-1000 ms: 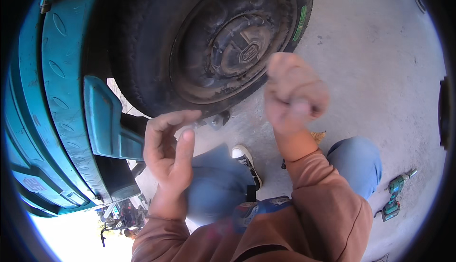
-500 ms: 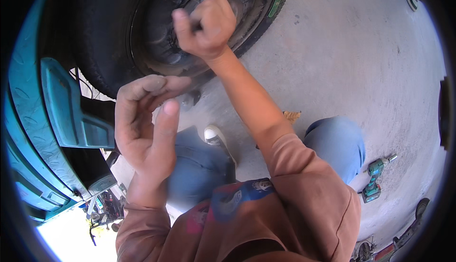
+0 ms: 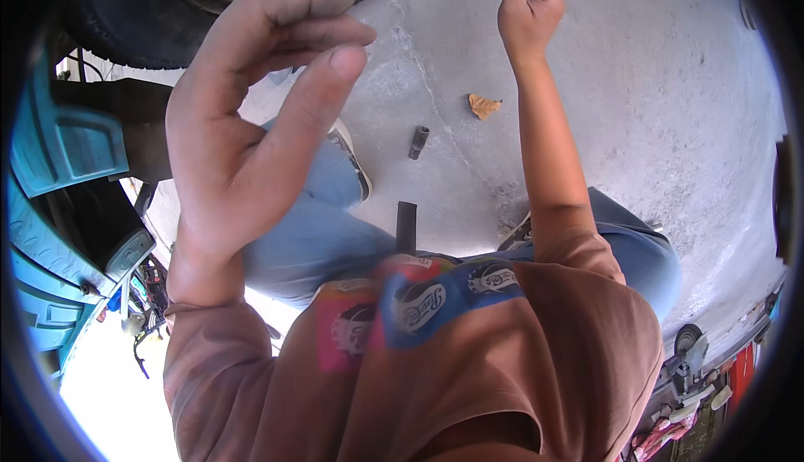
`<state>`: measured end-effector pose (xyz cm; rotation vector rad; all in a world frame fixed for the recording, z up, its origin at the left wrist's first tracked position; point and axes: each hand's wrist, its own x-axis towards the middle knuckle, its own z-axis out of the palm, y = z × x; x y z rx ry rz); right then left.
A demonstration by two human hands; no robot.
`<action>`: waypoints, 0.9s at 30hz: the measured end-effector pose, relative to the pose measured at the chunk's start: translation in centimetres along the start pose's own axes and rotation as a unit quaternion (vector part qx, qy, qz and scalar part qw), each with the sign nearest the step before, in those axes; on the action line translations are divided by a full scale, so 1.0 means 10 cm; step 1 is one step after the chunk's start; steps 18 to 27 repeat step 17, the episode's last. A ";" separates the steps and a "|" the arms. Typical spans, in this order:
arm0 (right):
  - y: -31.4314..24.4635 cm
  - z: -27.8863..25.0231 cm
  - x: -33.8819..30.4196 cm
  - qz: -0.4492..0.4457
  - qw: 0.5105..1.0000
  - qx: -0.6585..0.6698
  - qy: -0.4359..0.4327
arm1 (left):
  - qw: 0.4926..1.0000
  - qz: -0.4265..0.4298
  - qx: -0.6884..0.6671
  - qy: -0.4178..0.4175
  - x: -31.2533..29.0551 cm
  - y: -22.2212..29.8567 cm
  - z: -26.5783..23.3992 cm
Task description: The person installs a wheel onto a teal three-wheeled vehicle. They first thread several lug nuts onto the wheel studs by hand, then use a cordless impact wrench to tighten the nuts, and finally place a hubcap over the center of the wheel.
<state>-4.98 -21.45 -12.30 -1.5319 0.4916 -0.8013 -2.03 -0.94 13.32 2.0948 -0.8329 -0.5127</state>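
While fingers curl loosely, left hand (image 3: 251, 135) empty near tyre (image 3: 126, 18); right hand (image 3: 528, 5) fisted, contents untellable, above black socket (image 3: 418, 141).

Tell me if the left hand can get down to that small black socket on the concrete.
Probably yes: the left hand is raised and open, holding nothing, and the black socket lies alone on bare concrete beside the shoe, nothing covering it.

Tyre (image 3: 126, 18) close above left hand (image 3: 251, 127), open concrete floor (image 3: 653, 102) around black socket (image 3: 418, 141)
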 end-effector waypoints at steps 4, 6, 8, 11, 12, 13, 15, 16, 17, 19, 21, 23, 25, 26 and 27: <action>-0.50 0.10 -0.32 0.133 0.990 0.043 0.027 | 0.995 -0.095 0.003 -0.039 0.07 0.06 0.27; -0.70 0.08 -0.56 0.185 0.981 0.053 0.018 | 0.987 -0.138 -0.006 -0.079 0.05 -0.08 0.47; -1.07 0.08 -0.72 0.275 0.958 0.083 0.021 | 0.976 -0.189 -0.008 -0.105 0.02 -0.14 0.61; -1.49 0.07 -0.88 0.336 0.935 0.086 0.072 | 0.972 -0.216 0.005 -0.093 -0.18 -0.27 0.79; -1.69 0.05 -0.93 0.360 0.925 0.097 0.076 | 0.971 -0.223 0.021 -0.083 -0.34 -0.27 0.84; -1.91 0.00 -1.00 0.385 0.914 0.103 0.081 | 0.969 -0.231 0.033 -0.076 -0.53 -0.25 0.90; -2.40 -0.10 -1.07 0.402 0.910 0.078 0.064 | 0.962 -0.256 0.038 -0.082 -0.84 -0.01 0.92; -2.60 -0.19 -1.15 0.412 0.907 0.073 0.049 | 0.957 -0.270 0.032 -0.099 -0.97 0.21 0.91; -2.84 -0.29 -1.21 0.423 0.903 0.068 0.031 | 0.951 -0.286 0.024 -0.113 -1.11 0.44 0.87; -2.84 -0.29 -1.21 0.423 0.903 0.068 0.031 | 0.951 -0.286 0.024 -0.113 -1.11 0.44 0.87; -2.84 -0.29 -1.21 0.423 0.903 0.068 0.031 | 0.951 -0.286 0.024 -0.113 -1.11 0.44 0.87; -2.84 -0.29 -1.21 0.423 0.903 0.068 0.031 | 0.951 -0.286 0.024 -0.113 -1.11 0.44 0.87; -2.84 -0.29 -1.21 0.423 0.903 0.068 0.031 | 0.951 -0.286 0.024 -0.113 -1.11 0.44 0.87; -2.84 -0.29 -1.21 0.423 0.903 0.068 0.031 | 0.951 -0.286 0.024 -0.113 -1.11 0.44 0.87; -2.84 -0.29 -1.21 0.423 0.903 0.068 0.031 | 0.951 -0.286 0.024 -0.113 -1.11 0.44 0.87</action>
